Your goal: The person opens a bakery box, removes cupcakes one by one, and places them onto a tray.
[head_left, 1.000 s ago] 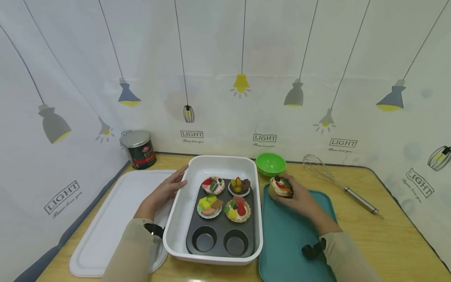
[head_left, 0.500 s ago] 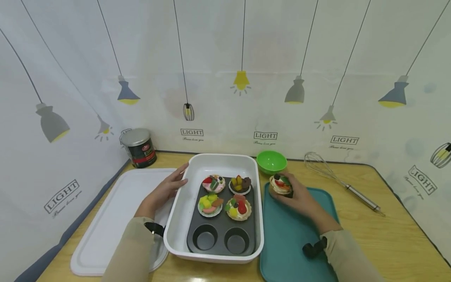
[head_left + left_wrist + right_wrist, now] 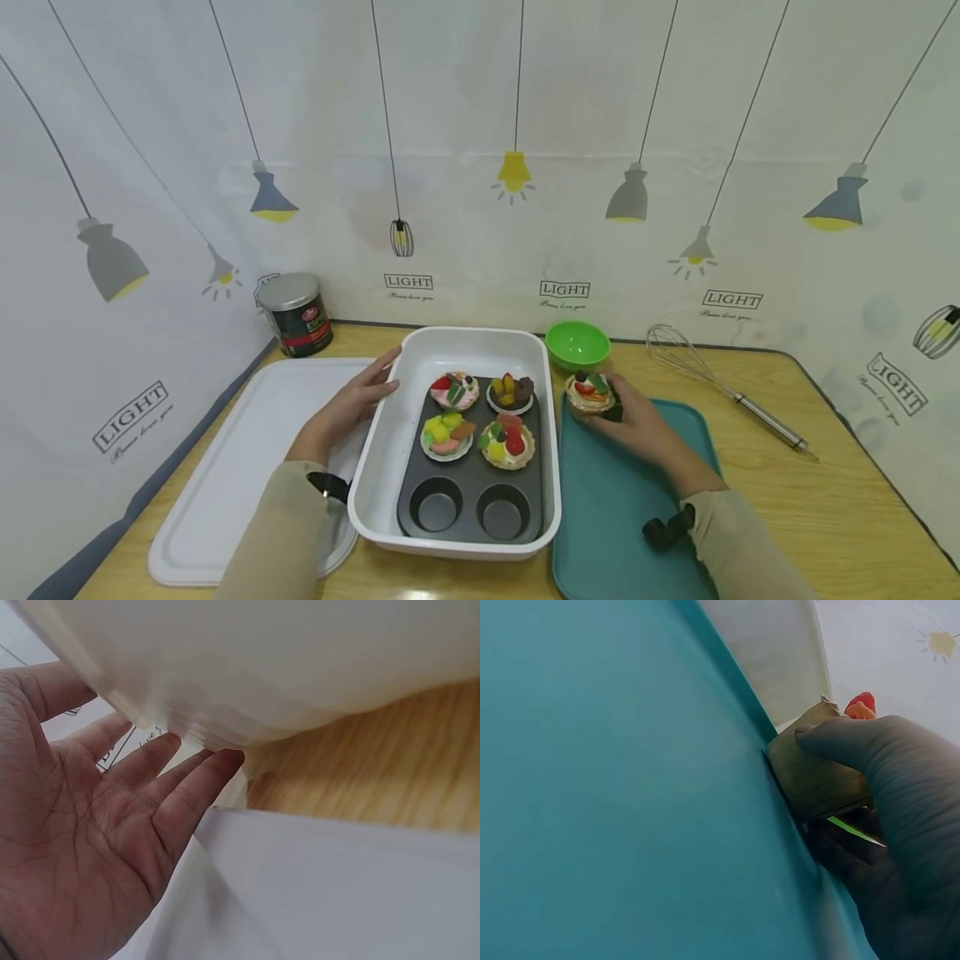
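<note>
My right hand (image 3: 641, 421) grips a fruit-topped cupcake (image 3: 589, 392) between thumb and fingers, over the far left corner of the teal tray (image 3: 622, 517). In the right wrist view, the thumb presses the side of its tan cup (image 3: 810, 769). Extended fingers of my left hand (image 3: 348, 412) touch the outer left wall of a white rectangular basin (image 3: 450, 548); in the left wrist view, the fingertips (image 3: 231, 759) meet that wall. Inside the basin lies a dark muffin pan (image 3: 469, 510). Several decorated cupcakes (image 3: 507, 443) fill its far and middle cups; the two near cups are bare.
Left of the basin lies a white lid (image 3: 225, 492). A black tin (image 3: 300, 321) with a silver top stands at the back left. Behind the teal tray sits a green bowl (image 3: 577, 346), and a wire whisk (image 3: 731, 396) lies at the right.
The cupcake in my right hand has shifted slightly left toward the basin, its topping turning more upright. My left hand stays on the basin wall.
</note>
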`<state>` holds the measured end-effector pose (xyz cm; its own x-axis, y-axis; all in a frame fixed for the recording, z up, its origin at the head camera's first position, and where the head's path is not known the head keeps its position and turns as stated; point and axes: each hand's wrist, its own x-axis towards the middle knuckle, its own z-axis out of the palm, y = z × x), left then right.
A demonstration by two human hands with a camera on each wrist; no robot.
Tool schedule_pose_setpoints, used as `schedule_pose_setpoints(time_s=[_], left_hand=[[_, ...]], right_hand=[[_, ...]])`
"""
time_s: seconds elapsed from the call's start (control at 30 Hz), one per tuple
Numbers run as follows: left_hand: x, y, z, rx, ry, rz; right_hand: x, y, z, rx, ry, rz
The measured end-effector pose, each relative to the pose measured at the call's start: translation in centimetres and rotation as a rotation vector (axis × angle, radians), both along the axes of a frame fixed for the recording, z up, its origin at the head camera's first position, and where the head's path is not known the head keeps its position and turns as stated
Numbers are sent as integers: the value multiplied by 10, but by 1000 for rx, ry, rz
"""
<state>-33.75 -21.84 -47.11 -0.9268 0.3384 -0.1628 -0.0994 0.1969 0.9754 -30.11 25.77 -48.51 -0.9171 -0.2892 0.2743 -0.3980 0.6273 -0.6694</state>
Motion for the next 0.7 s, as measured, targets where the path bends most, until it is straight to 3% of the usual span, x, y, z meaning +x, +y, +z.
schedule_pose_setpoints(time_s=[0.23,0.7], left_hand=[[1,1,1,11,4,-8],[1,1,0,27,6,-8]], right_hand=[[2,-1,6,-16,31,15],[9,-9,32,73,77,31]])
